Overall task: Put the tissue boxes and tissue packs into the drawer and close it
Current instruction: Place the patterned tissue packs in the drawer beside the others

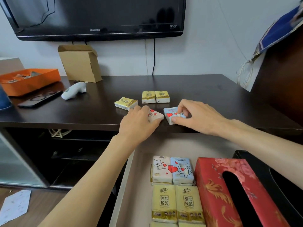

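Observation:
On the dark table top (pixel 196 89), near its front edge, my left hand (pixel 139 122) grips a pink-white tissue pack (pixel 155 114) with red hearts. Beside it my right hand (pixel 195 115) pinches a light blue tissue pack (pixel 170 114). Three yellow tissue packs lie behind: one alone (pixel 126 103) and a pair side by side (pixel 155 96). Below, the open drawer (pixel 141 161) holds a pink-white pack (pixel 161 169), a blue pack (pixel 182 170), several yellow packs (pixel 177 203), a red flowered tissue box (pixel 229 194) and a black tissue box (pixel 278 177) at the right.
An orange tray (pixel 29 81), a black phone (pixel 39 99), a white handheld device (pixel 73 90) and an open cardboard box (pixel 80 63) stand on the table's left part. A television (pixel 98 17) hangs above. Dark shelves (pixel 73 153) lie left of the drawer.

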`<act>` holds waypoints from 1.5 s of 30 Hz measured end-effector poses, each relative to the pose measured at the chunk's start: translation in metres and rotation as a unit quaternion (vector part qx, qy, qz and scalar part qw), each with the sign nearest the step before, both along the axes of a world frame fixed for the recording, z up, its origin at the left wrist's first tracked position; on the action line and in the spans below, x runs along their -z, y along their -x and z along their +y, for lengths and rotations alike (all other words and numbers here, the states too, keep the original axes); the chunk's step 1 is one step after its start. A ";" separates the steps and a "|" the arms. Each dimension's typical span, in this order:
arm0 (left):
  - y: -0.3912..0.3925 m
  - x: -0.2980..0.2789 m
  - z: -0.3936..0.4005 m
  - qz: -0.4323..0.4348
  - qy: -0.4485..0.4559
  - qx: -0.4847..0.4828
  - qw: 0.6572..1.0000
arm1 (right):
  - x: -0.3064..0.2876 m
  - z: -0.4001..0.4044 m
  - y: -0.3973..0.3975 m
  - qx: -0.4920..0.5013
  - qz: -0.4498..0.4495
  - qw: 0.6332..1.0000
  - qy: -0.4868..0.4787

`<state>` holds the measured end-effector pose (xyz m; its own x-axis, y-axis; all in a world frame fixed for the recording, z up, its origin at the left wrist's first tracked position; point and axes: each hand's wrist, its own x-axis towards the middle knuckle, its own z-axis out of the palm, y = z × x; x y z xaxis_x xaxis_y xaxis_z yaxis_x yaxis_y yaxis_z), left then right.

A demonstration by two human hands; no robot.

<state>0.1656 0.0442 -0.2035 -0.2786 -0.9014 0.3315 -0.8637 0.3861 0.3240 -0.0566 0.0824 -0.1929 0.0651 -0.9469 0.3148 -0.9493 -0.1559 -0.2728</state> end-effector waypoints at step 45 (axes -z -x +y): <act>0.034 -0.017 -0.049 -0.101 -0.042 0.017 0.994 | 0.003 0.001 0.009 0.060 -0.084 0.993 -0.056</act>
